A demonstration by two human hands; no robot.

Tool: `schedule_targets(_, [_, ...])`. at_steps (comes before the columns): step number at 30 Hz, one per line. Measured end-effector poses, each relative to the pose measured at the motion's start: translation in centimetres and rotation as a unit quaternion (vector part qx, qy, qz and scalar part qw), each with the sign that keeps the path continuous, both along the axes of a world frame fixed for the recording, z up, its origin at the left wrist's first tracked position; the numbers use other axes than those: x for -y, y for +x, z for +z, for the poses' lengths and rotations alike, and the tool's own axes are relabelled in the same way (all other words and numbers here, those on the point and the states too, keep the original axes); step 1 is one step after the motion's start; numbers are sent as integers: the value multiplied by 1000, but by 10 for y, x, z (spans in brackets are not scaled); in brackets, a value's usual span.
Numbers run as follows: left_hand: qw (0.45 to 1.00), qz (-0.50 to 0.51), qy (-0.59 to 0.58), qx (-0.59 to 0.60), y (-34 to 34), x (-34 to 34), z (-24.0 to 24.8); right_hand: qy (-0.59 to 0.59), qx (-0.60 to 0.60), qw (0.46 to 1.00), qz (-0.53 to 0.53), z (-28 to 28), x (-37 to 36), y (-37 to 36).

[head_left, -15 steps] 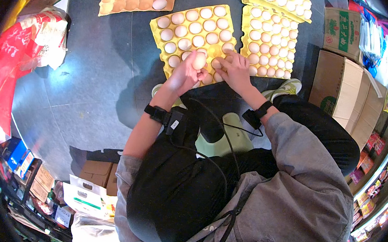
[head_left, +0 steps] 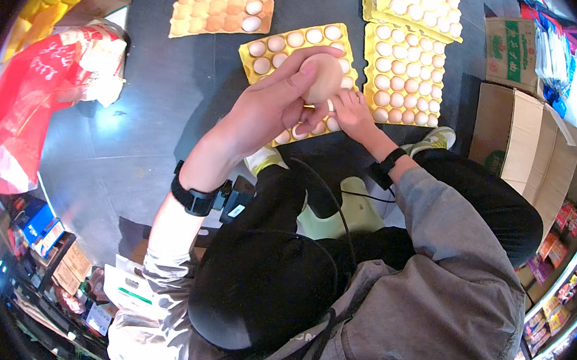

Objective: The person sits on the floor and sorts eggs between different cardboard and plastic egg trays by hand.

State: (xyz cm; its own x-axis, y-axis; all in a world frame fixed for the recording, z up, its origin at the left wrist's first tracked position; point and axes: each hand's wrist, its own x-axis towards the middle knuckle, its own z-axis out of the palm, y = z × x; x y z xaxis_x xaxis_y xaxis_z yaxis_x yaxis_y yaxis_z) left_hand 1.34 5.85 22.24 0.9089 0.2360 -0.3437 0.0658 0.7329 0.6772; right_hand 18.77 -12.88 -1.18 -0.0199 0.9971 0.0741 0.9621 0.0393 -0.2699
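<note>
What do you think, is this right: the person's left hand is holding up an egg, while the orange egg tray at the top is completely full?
Not quite: the orange egg tray isn't full. The head view shows just two eggs in its visible part, toward the right side. The left hand is indeed holding up an egg.

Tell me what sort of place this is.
Probably a small grocery shop: what look like snack packets line the right side, cardboard boxes stand near them, and egg trays lie on the tiled floor.
</note>
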Motion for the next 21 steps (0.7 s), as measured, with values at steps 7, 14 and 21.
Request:
schedule_targets(7, [997, -37, 68, -24, 1, 18, 111, -25, -57, 997, -35, 12, 12, 0])
schedule_targets(14, [986, 91, 81, -118, 12, 60, 144, -43, -590, 777, -216, 21, 7, -9])
schedule_targets(21, [971, 192, 4, -146, 42, 57, -6, -81, -940, 306, -127, 143, 5, 25])
